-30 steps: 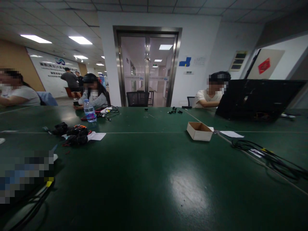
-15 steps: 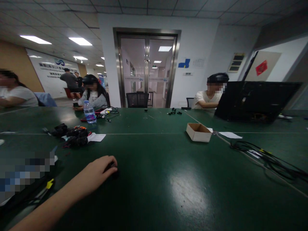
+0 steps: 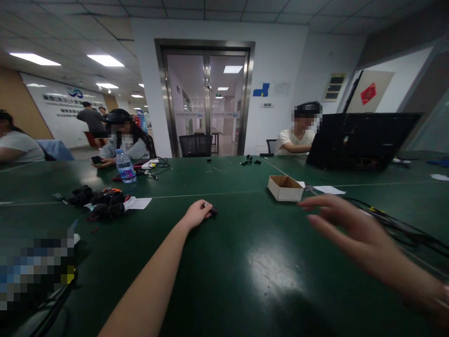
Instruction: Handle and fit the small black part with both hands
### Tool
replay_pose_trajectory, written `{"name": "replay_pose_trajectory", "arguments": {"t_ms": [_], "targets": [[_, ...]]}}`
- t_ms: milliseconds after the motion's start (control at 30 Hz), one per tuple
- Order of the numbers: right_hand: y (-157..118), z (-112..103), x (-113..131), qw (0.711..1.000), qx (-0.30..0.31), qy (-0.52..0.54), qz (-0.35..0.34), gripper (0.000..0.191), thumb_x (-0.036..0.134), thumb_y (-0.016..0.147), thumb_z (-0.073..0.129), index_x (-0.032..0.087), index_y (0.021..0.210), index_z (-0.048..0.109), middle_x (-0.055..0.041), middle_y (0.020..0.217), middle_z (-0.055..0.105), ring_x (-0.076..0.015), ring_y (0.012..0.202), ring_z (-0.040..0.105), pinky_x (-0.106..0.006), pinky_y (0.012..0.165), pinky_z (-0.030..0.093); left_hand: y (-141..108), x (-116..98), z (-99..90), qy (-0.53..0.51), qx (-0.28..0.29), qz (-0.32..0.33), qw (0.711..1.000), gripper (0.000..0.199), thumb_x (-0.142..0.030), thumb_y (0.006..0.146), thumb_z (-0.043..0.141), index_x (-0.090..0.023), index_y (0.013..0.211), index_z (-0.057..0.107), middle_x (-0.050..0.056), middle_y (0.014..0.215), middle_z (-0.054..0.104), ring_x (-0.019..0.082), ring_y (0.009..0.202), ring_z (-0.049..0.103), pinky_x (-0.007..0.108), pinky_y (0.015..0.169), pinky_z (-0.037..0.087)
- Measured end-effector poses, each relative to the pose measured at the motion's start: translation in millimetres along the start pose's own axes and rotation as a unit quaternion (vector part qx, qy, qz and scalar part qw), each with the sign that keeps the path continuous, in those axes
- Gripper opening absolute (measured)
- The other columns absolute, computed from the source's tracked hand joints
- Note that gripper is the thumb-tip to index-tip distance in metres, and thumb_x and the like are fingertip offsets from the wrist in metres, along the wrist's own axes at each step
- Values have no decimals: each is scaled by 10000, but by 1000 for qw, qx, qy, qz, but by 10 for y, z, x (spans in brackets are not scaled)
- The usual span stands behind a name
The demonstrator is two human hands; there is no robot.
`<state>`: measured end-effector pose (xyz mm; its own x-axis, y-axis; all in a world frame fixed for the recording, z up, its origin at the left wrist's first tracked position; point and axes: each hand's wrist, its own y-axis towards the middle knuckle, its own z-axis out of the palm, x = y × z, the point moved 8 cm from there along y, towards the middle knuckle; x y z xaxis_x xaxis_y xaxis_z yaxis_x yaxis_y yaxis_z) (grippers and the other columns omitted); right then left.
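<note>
My left hand [image 3: 197,214] is low over the middle of the green table, fingers closed around a small dark object [image 3: 213,212]. Part of that object sticks out past the fingertips; its exact kind is too small to make out. On the right, my right hand [image 3: 345,224] hovers above the table with fingers apart and nothing in them, somewhat blurred. Nearest to its fingertips stands a small open-topped cardboard box [image 3: 286,193], pale outside and brown inside. No contact between that hand and the box can be made out.
The green table [image 3: 238,262] spans the foreground. Black gear [image 3: 105,201], a water bottle [image 3: 125,166] and cables are on the left. Small black pieces [image 3: 249,160] lie at the far side. A large black monitor [image 3: 365,140] and coiled cables [image 3: 382,210] occupy the right. People sit opposite.
My left hand has moved forward and right across the table with the small dark object. My right hand has come into view from the right. The view has shifted slightly.
</note>
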<state>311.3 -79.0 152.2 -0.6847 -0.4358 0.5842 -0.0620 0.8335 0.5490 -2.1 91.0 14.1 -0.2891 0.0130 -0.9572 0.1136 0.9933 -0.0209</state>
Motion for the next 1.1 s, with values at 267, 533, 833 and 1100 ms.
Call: {"name": "replay_pose_trajectory", "arguments": {"t_ms": [267, 533, 833, 1100], "targets": [[809, 2471, -335, 900, 212, 269, 269, 575, 176, 647, 803, 164, 1158, 538, -70, 961, 580, -70, 453, 554, -192, 390, 462, 148, 200, -127, -147, -81, 17, 986, 177, -281, 740, 704, -134, 803, 628, 16, 662, 596, 99, 557, 555, 210, 573, 466], [922, 2910, -404, 821, 102, 506, 244, 156, 118, 826, 649, 122, 964, 575, 4, 682, 597, -99, 490, 627, -189, 480, 551, 234, 240, -36, -271, -156, -21, 949, 150, -227, 778, 674, -95, 782, 603, 25, 666, 581, 74, 537, 540, 211, 580, 478], [931, 2764, -504, 829, 59, 504, 236, 202, 66, 782, 626, 143, 969, 627, 24, 604, 596, -92, 485, 620, -162, 478, 547, 285, 168, 117, -269, -135, -17, 954, 195, -259, 738, 717, -103, 776, 607, 9, 631, 569, 70, 527, 521, 196, 562, 450], [965, 2705, -610, 831, 16, 495, 255, 143, 86, 746, 618, 141, 877, 632, 21, 577, 596, -94, 478, 604, -157, 443, 521, 265, 90, 101, -244, -142, 61, 957, 250, -341, 738, 691, -129, 853, 624, -4, 663, 554, 80, 579, 522, 187, 569, 442]]}}
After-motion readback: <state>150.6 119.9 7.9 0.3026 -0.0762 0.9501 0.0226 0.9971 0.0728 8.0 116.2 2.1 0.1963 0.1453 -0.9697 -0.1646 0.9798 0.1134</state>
